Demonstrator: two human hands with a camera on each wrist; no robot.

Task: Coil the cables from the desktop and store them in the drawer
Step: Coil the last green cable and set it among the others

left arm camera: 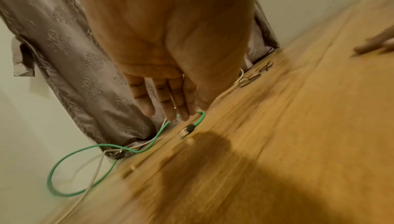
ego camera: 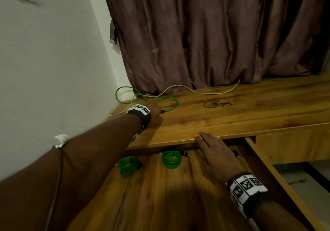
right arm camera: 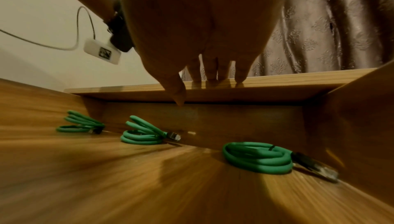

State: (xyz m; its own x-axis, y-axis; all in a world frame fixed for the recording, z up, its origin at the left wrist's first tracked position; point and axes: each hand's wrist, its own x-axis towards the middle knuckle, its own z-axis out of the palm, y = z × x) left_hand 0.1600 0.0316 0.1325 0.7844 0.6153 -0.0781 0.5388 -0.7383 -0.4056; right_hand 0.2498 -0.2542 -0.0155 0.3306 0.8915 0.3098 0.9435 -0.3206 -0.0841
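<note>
Cable handling, judged: the loose green cable (ego camera: 167,97) looks light, limp and springy, best taken just behind its plug (left arm camera: 187,129). It lies on the desktop (ego camera: 241,109), left of the open drawer (ego camera: 160,195) and beyond it. Left hand (ego camera: 155,112) reaches there, fingers (left arm camera: 183,103) straight, nearly touching the cable, holding nothing. Right hand (ego camera: 216,154) rests flat-fingered on the desktop edge above the drawer, where three coiled cables (right arm camera: 258,157) lie.

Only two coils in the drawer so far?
No. The right wrist view shows three green coils in the drawer: left, middle and right.
</note>
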